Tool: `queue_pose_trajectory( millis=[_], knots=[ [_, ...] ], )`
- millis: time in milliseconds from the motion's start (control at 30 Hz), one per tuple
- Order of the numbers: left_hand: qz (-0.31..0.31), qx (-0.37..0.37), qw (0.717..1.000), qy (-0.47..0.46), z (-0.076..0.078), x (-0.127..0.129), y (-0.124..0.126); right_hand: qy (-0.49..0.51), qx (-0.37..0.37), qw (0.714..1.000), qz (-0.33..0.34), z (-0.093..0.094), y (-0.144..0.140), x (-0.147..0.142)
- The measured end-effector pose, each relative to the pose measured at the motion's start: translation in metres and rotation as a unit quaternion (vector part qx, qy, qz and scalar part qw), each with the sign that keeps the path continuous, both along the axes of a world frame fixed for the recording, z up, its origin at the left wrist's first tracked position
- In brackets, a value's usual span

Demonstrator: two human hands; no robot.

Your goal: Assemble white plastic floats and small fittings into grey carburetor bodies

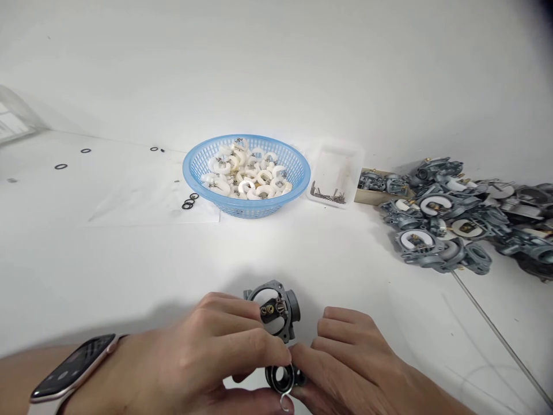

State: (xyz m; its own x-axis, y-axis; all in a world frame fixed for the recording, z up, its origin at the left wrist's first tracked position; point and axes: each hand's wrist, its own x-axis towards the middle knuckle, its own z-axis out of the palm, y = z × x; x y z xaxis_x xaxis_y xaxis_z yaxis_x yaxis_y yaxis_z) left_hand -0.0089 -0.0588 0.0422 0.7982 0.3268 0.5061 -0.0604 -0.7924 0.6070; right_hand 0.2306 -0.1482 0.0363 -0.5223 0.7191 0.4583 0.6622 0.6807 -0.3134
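Observation:
A grey metal carburetor body (292,304) lies low in front of me, its open side up with a white float inside. My left hand (216,346) is closed around its left side, wearing a watch at the wrist. My right hand (352,360) is closed too, with index finger and thumb pinching at the near right side of the carburetor. Between the two hands shows a dark round opening (282,376) at the near end. A small curved silver hook (284,402) sticks out just below it, by my left thumb. The fingertips are partly hidden.
A blue basket (246,208) holds many white floats. Beside it stand a white tray (339,155) with thin metal pins and a cardboard box (367,196) of metal parts. Carburetors (449,230) are heaped at right. Black O-rings (188,204) lie at left. A thin rod (496,328) lies at right.

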Motion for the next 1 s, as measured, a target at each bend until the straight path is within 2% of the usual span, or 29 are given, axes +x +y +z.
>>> queue_pose_trajectory(
  millis=[333, 667, 867, 1000],
  knots=[
    [-0.009, -0.047, 0.998, 0.035, -0.0005, -0.0034, -0.0023, 0.002, 0.062, 0.998, -0.007, 0.0022, -0.0007, -0.0031],
    [-0.019, -0.048, 0.997, 0.065, 0.0008, -0.0039, 0.0008, -0.016, 0.001, 1.0, 0.004, 0.0085, -0.0031, 0.0005],
    [0.0, -0.053, 0.997, 0.061, 0.0001, -0.0078, -0.0024, -0.02, 0.034, 0.999, 0.007, 0.0049, 0.0008, -0.0004],
    [0.019, -0.063, 0.997, 0.049, 0.003, -0.0066, -0.0037, 0.005, 0.026, 1.0, 0.003, 0.0019, 0.0024, -0.0018]
  ],
)
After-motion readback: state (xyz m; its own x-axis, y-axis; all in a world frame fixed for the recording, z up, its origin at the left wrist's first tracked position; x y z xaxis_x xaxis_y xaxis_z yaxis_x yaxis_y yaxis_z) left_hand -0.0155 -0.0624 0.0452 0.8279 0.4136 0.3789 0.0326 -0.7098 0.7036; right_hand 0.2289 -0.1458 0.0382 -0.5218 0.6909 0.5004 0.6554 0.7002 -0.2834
